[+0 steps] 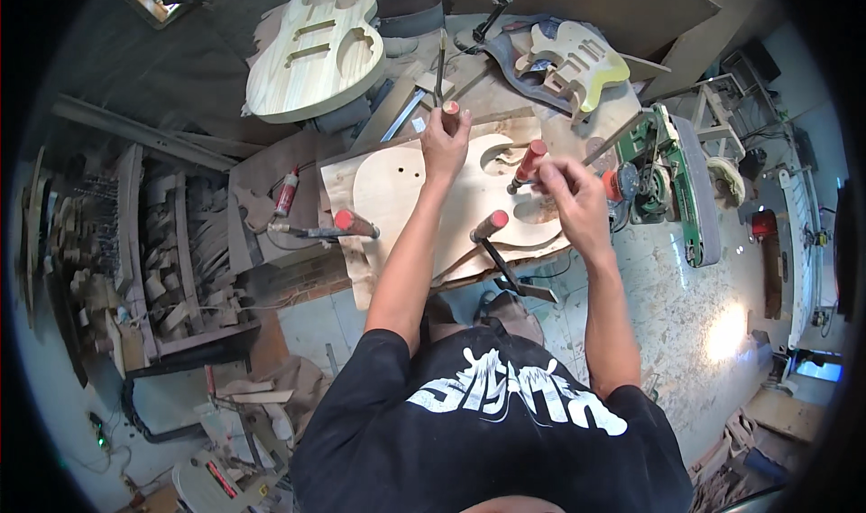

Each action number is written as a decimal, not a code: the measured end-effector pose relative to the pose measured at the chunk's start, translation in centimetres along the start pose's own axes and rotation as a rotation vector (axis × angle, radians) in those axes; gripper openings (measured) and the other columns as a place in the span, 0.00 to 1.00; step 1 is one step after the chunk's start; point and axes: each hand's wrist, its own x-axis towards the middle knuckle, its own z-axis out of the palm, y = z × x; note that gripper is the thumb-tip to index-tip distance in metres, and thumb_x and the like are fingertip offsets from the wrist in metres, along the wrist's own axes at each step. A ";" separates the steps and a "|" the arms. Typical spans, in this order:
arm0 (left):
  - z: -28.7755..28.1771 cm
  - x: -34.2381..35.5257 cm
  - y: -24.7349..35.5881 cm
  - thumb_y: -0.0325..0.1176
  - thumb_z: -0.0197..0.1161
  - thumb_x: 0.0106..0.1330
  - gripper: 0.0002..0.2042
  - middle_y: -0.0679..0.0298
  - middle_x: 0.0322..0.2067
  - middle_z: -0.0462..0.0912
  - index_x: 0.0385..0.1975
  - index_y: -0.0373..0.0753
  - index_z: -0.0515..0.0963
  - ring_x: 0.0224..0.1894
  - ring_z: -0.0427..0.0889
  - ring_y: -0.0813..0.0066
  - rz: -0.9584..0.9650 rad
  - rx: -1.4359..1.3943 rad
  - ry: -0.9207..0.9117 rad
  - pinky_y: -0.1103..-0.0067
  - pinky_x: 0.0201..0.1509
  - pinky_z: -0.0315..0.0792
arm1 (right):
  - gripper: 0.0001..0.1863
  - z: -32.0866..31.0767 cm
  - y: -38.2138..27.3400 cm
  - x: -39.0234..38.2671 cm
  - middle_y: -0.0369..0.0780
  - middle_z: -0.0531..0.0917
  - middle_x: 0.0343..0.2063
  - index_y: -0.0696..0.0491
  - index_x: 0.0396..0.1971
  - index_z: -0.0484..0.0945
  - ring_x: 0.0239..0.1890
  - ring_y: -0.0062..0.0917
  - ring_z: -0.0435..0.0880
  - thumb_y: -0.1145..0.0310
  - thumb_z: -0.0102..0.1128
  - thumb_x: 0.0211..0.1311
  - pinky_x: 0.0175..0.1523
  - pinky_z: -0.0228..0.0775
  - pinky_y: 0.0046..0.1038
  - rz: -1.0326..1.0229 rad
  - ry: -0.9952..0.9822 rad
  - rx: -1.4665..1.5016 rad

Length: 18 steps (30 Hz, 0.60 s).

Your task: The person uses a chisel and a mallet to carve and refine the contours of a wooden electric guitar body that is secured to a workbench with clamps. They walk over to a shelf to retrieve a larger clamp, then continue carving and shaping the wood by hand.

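My left hand point(443, 147) is closed round the red handle point(451, 110) of a clamp at the board's back edge. My right hand point(577, 197) has curled fingers just beside another red clamp handle point(530, 161); what they hold, if anything, is unclear. Under both hands lies a pale guitar-body-shaped wooden piece point(392, 206) with cutouts and small holes, on a larger rough board point(354, 278). Two further red-handled clamps sit at the piece's left point(352, 222) and front point(490, 225).
Two pale guitar bodies point(316, 62) point(577, 66) lie at the back. A red-and-white bottle point(287, 191) stands left of the board. A green sanding machine point(667, 179) is at the right, wooden racks point(171, 251) at the left, and a tiled floor point(704, 305) at lower right.
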 end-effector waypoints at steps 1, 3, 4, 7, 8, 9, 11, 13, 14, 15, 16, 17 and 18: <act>0.2 0.2 -0.7 0.48 0.67 0.66 0.19 0.63 0.18 0.74 0.32 0.35 0.76 0.22 0.71 0.68 0.000 -0.008 0.004 0.69 0.30 0.66 | 0.13 0.6 -0.4 1.9 0.36 0.84 0.29 0.61 0.42 0.81 0.31 0.16 0.82 0.65 0.58 0.73 0.40 0.74 0.20 -0.025 -0.007 0.038; 0.0 0.3 -1.9 0.48 0.67 0.67 0.19 0.61 0.18 0.76 0.32 0.35 0.76 0.21 0.72 0.67 -0.028 0.002 0.025 0.69 0.30 0.68 | 0.16 2.1 -5.3 6.0 0.40 0.83 0.38 0.60 0.54 0.76 0.38 0.22 0.84 0.66 0.54 0.75 0.44 0.77 0.24 0.030 -0.118 -0.154; 1.0 0.7 -2.2 0.47 0.68 0.66 0.19 0.57 0.17 0.76 0.27 0.35 0.75 0.19 0.72 0.64 0.047 0.000 0.110 0.68 0.29 0.68 | 0.19 2.9 -4.8 8.7 0.42 0.83 0.42 0.58 0.58 0.74 0.41 0.24 0.83 0.64 0.56 0.73 0.46 0.76 0.27 -0.241 -0.079 -0.216; 2.2 0.9 -1.5 0.45 0.69 0.66 0.20 0.54 0.16 0.76 0.22 0.35 0.74 0.18 0.72 0.61 0.058 -0.007 0.143 0.67 0.29 0.69 | 0.33 5.5 -2.2 17.4 0.53 0.81 0.52 0.56 0.68 0.62 0.50 0.37 0.84 0.54 0.59 0.70 0.55 0.74 0.34 -0.252 -0.128 -0.568; 2.6 1.0 -1.1 0.41 0.71 0.64 0.18 0.53 0.14 0.74 0.20 0.34 0.74 0.16 0.72 0.60 0.026 -0.006 0.138 0.69 0.27 0.69 | 0.37 6.5 0.2 20.2 0.58 0.78 0.55 0.60 0.68 0.59 0.52 0.46 0.83 0.52 0.58 0.70 0.56 0.73 0.39 -0.310 -0.130 -0.693; 2.9 1.1 -1.6 0.41 0.71 0.64 0.18 0.53 0.14 0.74 0.20 0.34 0.74 0.16 0.72 0.60 0.013 -0.015 0.157 0.69 0.27 0.69 | 0.37 7.8 1.9 22.2 0.58 0.78 0.55 0.60 0.68 0.59 0.52 0.46 0.83 0.52 0.58 0.70 0.56 0.73 0.39 -0.319 -0.151 -0.705; 2.6 1.3 -2.6 0.35 0.71 0.62 0.15 0.53 0.13 0.74 0.20 0.34 0.74 0.14 0.70 0.64 0.111 0.014 0.150 0.71 0.24 0.67 | 0.30 10.4 3.9 24.7 0.60 0.80 0.49 0.63 0.61 0.65 0.49 0.52 0.83 0.54 0.55 0.71 0.54 0.73 0.43 -0.312 -0.195 -0.775; 2.9 1.3 -2.7 0.30 0.70 0.61 0.14 0.56 0.12 0.75 0.19 0.33 0.73 0.14 0.70 0.71 0.105 -0.037 0.153 0.72 0.23 0.66 | 0.25 11.0 4.8 25.9 0.61 0.81 0.44 0.63 0.55 0.68 0.47 0.53 0.83 0.56 0.54 0.71 0.53 0.72 0.45 -0.220 -0.225 -0.728; 2.3 1.4 -3.1 0.29 0.69 0.61 0.14 0.60 0.12 0.75 0.19 0.33 0.72 0.14 0.70 0.75 0.101 -0.102 0.069 0.74 0.22 0.65 | 0.21 11.8 4.9 25.8 0.61 0.82 0.39 0.63 0.49 0.70 0.45 0.54 0.83 0.58 0.52 0.71 0.51 0.72 0.46 -0.125 -0.245 -0.669; 1.8 1.4 -3.5 0.28 0.69 0.62 0.14 0.63 0.11 0.75 0.19 0.33 0.72 0.15 0.70 0.78 0.097 -0.170 -0.018 0.75 0.22 0.64 | 0.21 12.2 4.9 25.7 0.61 0.82 0.39 0.63 0.49 0.70 0.45 0.54 0.83 0.58 0.52 0.71 0.51 0.72 0.46 -0.121 -0.264 -0.659; 1.1 2.0 -4.1 0.27 0.71 0.56 0.14 0.70 0.12 0.73 0.16 0.35 0.71 0.15 0.68 0.82 0.066 -0.174 -0.128 0.79 0.20 0.60 | 0.19 12.3 4.9 25.7 0.62 0.82 0.36 0.63 0.45 0.70 0.44 0.58 0.82 0.60 0.52 0.71 0.51 0.72 0.49 -0.141 -0.254 -0.618; 0.2 2.6 -4.3 0.27 0.71 0.56 0.14 0.70 0.12 0.73 0.16 0.35 0.71 0.15 0.68 0.82 0.059 -0.165 -0.127 0.79 0.20 0.60 | 0.17 12.4 4.7 25.6 0.63 0.83 0.33 0.64 0.42 0.71 0.42 0.61 0.81 0.62 0.51 0.71 0.50 0.72 0.53 -0.161 -0.235 -0.577; -0.4 3.3 -4.2 0.27 0.72 0.51 0.14 0.71 0.13 0.71 0.15 0.37 0.70 0.14 0.66 0.83 -0.100 -0.320 -0.394 0.80 0.20 0.57 | 0.16 11.9 5.4 25.9 0.59 0.83 0.31 0.62 0.43 0.71 0.41 0.57 0.82 0.62 0.49 0.71 0.48 0.71 0.49 -0.212 -0.243 -0.598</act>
